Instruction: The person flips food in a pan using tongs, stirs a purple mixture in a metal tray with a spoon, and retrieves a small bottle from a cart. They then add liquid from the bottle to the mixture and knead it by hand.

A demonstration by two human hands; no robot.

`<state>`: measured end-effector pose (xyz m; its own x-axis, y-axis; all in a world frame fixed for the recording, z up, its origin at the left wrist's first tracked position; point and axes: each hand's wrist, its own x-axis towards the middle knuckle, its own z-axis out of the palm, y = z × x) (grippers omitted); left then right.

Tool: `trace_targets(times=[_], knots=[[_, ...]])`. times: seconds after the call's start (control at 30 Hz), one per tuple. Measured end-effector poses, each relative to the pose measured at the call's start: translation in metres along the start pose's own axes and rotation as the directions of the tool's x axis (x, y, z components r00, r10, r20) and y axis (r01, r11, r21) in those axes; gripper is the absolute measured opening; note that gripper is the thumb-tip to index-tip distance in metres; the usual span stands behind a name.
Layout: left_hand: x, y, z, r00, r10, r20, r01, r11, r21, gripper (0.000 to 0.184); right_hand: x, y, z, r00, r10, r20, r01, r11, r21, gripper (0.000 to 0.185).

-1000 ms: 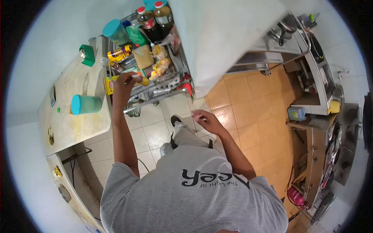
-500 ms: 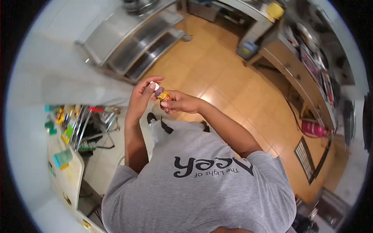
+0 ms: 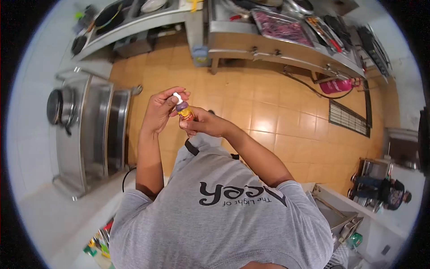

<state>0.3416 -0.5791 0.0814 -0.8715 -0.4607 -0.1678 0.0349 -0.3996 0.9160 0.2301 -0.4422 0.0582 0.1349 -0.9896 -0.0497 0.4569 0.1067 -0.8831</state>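
A small bottle [image 3: 185,112] with a yellow and red label and a purplish upper part is in my right hand [image 3: 204,123], whose fingers are wrapped round its lower half. The bottle leans a little to the left. My left hand [image 3: 157,109] pinches the white cap [image 3: 178,98] at its top end between thumb and fingers. Whether the cap is fastened or loose, I cannot tell. Both hands are close together in front of my body, above the tiled floor.
On the left stands a steel trolley [image 3: 95,127] with a lidded pot [image 3: 60,106]. Across the floor [image 3: 242,101], a steel counter [image 3: 237,43] carries a tray of reddish strips [image 3: 284,28]. A pink gas cylinder [image 3: 336,85] sits below; a floor grate [image 3: 347,118] lies nearby. Another person [image 3: 389,193] is at far right.
My body has turned to the right, so the counter and the grate now lie ahead and the trolley at my left. Both hands keep their hold on the bottle and its cap.
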Motion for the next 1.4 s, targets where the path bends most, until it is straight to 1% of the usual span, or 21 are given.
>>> trace_targets(times=[0.03,0.1,0.2,0.23,0.3,0.4,0.43,0.57,0.7,0.77,0.8,0.87,0.9,1.0,1.03,1.13,1.17,1.27,1.3,1.37,1.4], knots=[[0.034,-0.004,0.005,1.000,0.014,-0.024,-0.013,0.999,0.041,0.032,0.005,-0.013,-0.024,0.996,-0.031,-0.079,0.022,0.993,-0.116,0.040],[0.092,-0.004,0.022,0.996,0.071,-0.051,-0.069,0.996,0.055,0.033,0.010,-0.044,-0.065,0.981,-0.013,-0.195,-0.013,0.992,-0.129,0.041],[0.155,0.014,0.049,0.999,0.037,-0.004,-0.037,0.993,0.111,0.042,0.012,-0.095,-0.122,0.959,-0.015,-0.284,-0.034,0.986,-0.166,0.042],[0.169,0.022,0.059,0.998,0.030,0.059,-0.033,0.998,0.060,0.046,0.010,-0.103,-0.136,0.952,-0.017,-0.305,-0.034,0.986,-0.161,0.043],[0.202,0.038,0.080,0.984,0.042,0.173,-0.035,0.998,-0.047,0.054,0.008,-0.119,-0.170,0.961,0.009,-0.277,-0.029,0.997,-0.068,0.044],[0.250,0.041,0.095,0.975,-0.018,0.222,0.033,0.997,-0.065,0.064,0.006,-0.150,-0.219,0.967,0.037,-0.252,-0.046,0.998,-0.031,0.046],[0.261,0.042,0.101,0.974,-0.012,0.225,0.034,0.995,-0.097,0.060,0.006,-0.155,-0.236,0.972,0.042,-0.232,-0.049,0.998,-0.027,0.046],[0.308,0.033,0.129,0.994,0.049,0.102,-0.044,0.998,-0.047,0.056,0.004,-0.178,-0.305,0.987,0.061,-0.148,-0.075,0.993,-0.091,0.045],[0.349,-0.007,0.166,0.976,0.172,-0.135,-0.133,0.957,0.256,0.052,-0.009,-0.184,-0.377,0.988,-0.152,0.033,0.143,0.806,-0.575,0.040],[0.367,-0.028,0.195,0.938,0.223,-0.266,-0.121,0.929,0.350,0.045,-0.028,-0.188,-0.411,0.998,-0.028,0.052,0.050,0.871,-0.489,0.039],[0.377,-0.034,0.210,0.938,0.235,-0.256,-0.125,0.916,0.382,0.045,-0.036,-0.192,-0.429,0.997,0.032,0.071,0.003,0.895,-0.446,0.039],[0.379,-0.040,0.237,0.956,0.199,-0.216,-0.084,0.890,0.449,0.043,-0.063,-0.194,-0.455,0.993,0.010,0.119,0.047,0.885,-0.464,0.039],[0.378,-0.039,0.260,0.955,0.062,-0.289,0.001,0.977,0.212,0.037,-0.071,-0.204,-0.470,0.990,0.022,0.141,0.047,0.883,-0.468,0.040],[0.391,-0.047,0.281,0.983,0.171,-0.060,-0.106,0.808,0.579,0.030,-0.098,-0.231,-0.503,0.982,0.073,0.176,0.017,0.886,-0.464,0.045],[0.394,-0.047,0.292,0.983,0.181,-0.045,-0.110,0.758,0.643,0.024,-0.106,-0.233,-0.510,0.982,0.066,0.176,0.022,0.891,-0.453,0.046],[0.409,-0.044,0.326,0.976,0.076,-0.204,0.075,0.762,0.644,0.016,-0.122,-0.240,-0.519,0.988,0.037,0.149,0.030,0.907,-0.420,0.046],[0.413,-0.050,0.335,0.961,0.120,-0.250,0.086,0.727,0.682,0.010,-0.124,-0.244,-0.524,0.989,0.025,0.143,0.037,0.907,-0.418,0.046],[0.422,-0.060,0.344,0.945,0.101,-0.310,0.221,0.500,0.837,0.013,-0.129,-0.241,-0.538,0.992,0.051,0.119,0.021,0.840,-0.541,0.046],[0.423,-0.064,0.346,0.937,0.107,-0.332,0.276,0.357,0.893,0.020,-0.133,-0.238,-0.541,0.992,0.015,0.125,0.062,0.805,-0.589,0.046],[0.421,-0.063,0.360,0.908,0.111,-0.403,0.293,0.519,0.803,0.022,-0.140,-0.233,-0.548,0.988,-0.080,0.135,0.151,0.718,-0.680,0.047],[0.421,-0.061,0.365,0.895,0.114,-0.432,0.287,0.593,0.752,0.023,-0.141,-0.238,-0.550,0.988,-0.025,0.154,0.121,0.743,-0.658,0.047]])
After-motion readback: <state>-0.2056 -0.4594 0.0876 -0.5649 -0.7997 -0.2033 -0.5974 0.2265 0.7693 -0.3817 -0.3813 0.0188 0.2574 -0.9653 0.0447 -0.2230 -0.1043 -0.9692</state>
